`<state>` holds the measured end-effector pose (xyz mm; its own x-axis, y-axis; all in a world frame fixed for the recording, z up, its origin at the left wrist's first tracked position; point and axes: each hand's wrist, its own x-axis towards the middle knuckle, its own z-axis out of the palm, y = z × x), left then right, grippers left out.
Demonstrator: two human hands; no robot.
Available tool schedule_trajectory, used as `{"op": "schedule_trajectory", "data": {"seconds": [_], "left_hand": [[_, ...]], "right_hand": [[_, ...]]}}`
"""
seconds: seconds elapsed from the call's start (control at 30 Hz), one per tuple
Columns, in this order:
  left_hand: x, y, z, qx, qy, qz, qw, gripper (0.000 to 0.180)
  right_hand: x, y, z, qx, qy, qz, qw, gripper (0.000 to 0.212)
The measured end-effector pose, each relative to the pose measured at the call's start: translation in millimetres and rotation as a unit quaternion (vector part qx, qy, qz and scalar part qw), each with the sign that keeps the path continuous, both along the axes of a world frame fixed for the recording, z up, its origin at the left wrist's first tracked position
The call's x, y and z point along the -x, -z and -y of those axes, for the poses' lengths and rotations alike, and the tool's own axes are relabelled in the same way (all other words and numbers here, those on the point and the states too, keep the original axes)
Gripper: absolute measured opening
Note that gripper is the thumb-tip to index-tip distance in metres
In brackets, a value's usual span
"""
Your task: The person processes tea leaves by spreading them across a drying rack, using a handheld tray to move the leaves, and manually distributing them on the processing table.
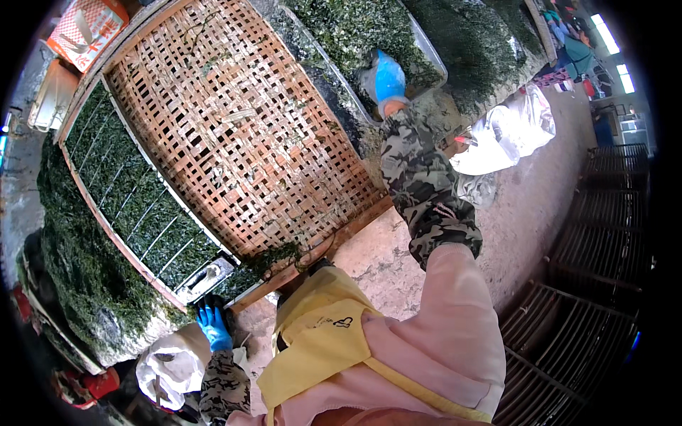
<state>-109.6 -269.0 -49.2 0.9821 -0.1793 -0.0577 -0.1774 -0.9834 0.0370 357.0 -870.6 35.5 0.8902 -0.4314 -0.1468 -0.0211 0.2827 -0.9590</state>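
A big woven bamboo screen (234,128) in a wooden frame (312,259) lies tilted before me, with dark green seaweed (135,192) spread on a wire rack along its left side. My left hand (213,323), in a blue glove, is at the frame's near left corner, against the seaweed there. My right hand (389,78), also in a blue glove with a camouflage sleeve, reaches to the far side and rests at the rim of a metal tray (433,50) heaped with seaweed. Neither glove shows its grip. I wear a yellow apron (320,341).
White sacks lie on the concrete floor at right (511,128) and by my left arm (170,366). Dark metal racks (597,284) are stacked on the right. A red and white box (85,28) sits top left. Another person (568,42) stands far off, top right.
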Motion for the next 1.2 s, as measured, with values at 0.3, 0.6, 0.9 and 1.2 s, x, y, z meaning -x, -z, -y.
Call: {"op": "schedule_trajectory", "data": {"seconds": [0.3,0.6,0.9,1.2], "left_hand": [[16,19,-19,0.002,0.005,0.019,1.0,0.033],[8,12,-9,0.061,0.008,0.074,0.995,0.048],[57,19,-4,0.202,-0.033,0.168,0.964,0.044],[123,5,1,0.301,-0.038,0.135,0.943,0.041]], "right_hand": [[54,-100,-2,-0.005,-0.089,0.132,0.987,0.027],[144,-180,-115,0.146,-0.226,0.281,0.921,0.021],[347,-89,-408,0.03,-0.349,0.06,0.935,0.022],[427,92,-513,0.571,-0.338,0.233,0.711,0.043]]}}
